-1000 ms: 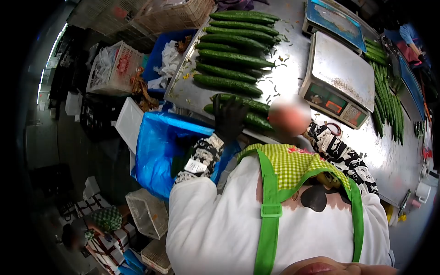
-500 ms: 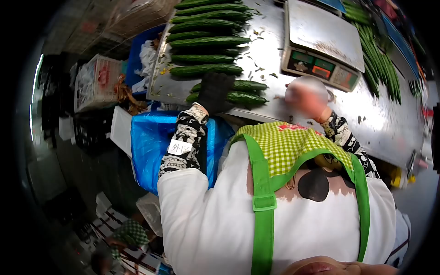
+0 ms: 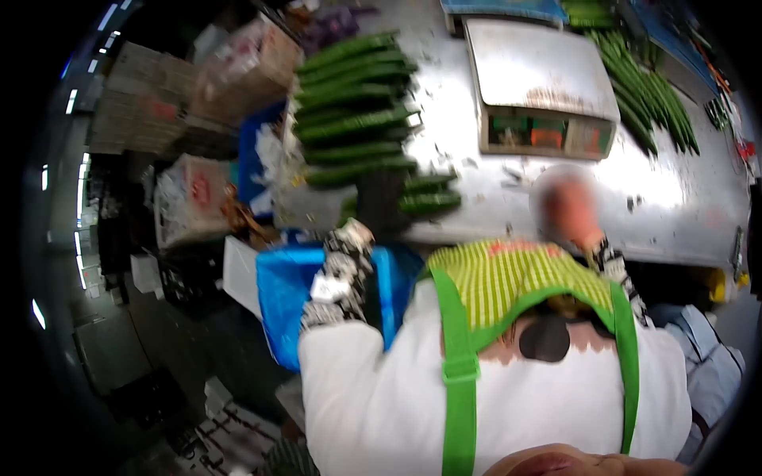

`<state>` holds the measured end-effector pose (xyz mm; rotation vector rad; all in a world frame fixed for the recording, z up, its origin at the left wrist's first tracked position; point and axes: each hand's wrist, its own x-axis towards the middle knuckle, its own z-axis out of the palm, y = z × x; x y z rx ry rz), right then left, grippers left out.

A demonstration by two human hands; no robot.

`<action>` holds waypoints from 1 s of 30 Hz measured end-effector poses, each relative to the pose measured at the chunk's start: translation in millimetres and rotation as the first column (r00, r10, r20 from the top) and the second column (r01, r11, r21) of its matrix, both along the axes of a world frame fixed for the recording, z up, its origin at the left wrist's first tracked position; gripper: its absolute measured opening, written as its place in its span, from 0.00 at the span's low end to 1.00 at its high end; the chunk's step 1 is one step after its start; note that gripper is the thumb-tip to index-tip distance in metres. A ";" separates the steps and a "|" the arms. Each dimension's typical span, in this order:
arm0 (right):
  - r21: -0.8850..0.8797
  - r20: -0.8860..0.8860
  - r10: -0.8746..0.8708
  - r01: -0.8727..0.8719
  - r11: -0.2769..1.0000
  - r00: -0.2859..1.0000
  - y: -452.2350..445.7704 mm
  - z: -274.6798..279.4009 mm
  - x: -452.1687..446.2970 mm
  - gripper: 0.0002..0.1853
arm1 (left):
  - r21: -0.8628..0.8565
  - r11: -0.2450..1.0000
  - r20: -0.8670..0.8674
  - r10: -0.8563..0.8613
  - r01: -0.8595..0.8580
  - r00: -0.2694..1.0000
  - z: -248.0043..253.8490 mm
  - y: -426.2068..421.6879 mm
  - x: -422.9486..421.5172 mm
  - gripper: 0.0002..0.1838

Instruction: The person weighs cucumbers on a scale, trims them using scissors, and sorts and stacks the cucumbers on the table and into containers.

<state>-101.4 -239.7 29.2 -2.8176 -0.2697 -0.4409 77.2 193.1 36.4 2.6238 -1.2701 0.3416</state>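
Note:
Several long green cucumbers (image 3: 353,123) lie side by side on the metal table (image 3: 492,194). My left hand (image 3: 381,198), in a black glove, rests over two cucumbers (image 3: 430,198) near the table's front edge; its fingers are smeared and cannot be made out. The right ends of those two cucumbers stick out beside the glove. Above the table, to the right of them, is my right hand (image 3: 567,208), bare and blurred, apart from the cucumbers and below the weighing scale (image 3: 548,79). Its fingers are not distinguishable.
A bin lined with a blue bag (image 3: 279,309) stands below the table's left front edge. Long green vegetables (image 3: 647,95) lie right of the scale. Crates with plastic bags (image 3: 194,198) stand at the left. Green scraps are scattered on the table. A blue-grey cloth (image 3: 702,357) shows at lower right.
The view has shifted. My right hand has moved right, away from the two front cucumbers, which it was beside a second ago. My left hand stays over them.

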 end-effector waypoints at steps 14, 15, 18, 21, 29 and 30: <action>0.885 -0.379 0.687 0.459 0.075 0.619 114.4 78.8 129.4 0.33 | -0.752 -0.194 -0.346 -0.697 -0.630 0.628 109.4 -54.1 2.1 0.42; 0.865 -0.373 0.690 0.502 0.016 0.620 122.0 88.8 128.0 0.37 | -0.706 -0.287 -0.224 -0.777 -0.647 0.589 117.3 -56.8 4.7 0.42; 0.797 -0.326 0.741 0.593 -0.119 0.587 126.2 121.0 121.9 0.46 | -0.608 -0.421 -0.115 -0.792 -0.673 0.599 116.3 -59.2 7.8 0.40; 0.780 -0.276 0.772 0.603 -0.168 0.572 123.5 131.2 122.1 0.47 | -0.613 -0.468 -0.099 -0.754 -0.636 0.650 121.1 -65.9 18.7 0.39; 0.840 -0.317 0.437 0.035 0.542 0.841 136.7 147.1 122.6 0.24 | -0.680 -0.378 -0.160 -0.759 -0.628 0.631 117.7 -80.1 7.3 0.40; 0.683 -0.214 0.353 -0.119 0.721 0.911 137.1 142.4 123.8 0.22 | -0.663 -0.369 -0.132 -0.799 -0.652 0.587 113.7 -78.4 8.1 0.40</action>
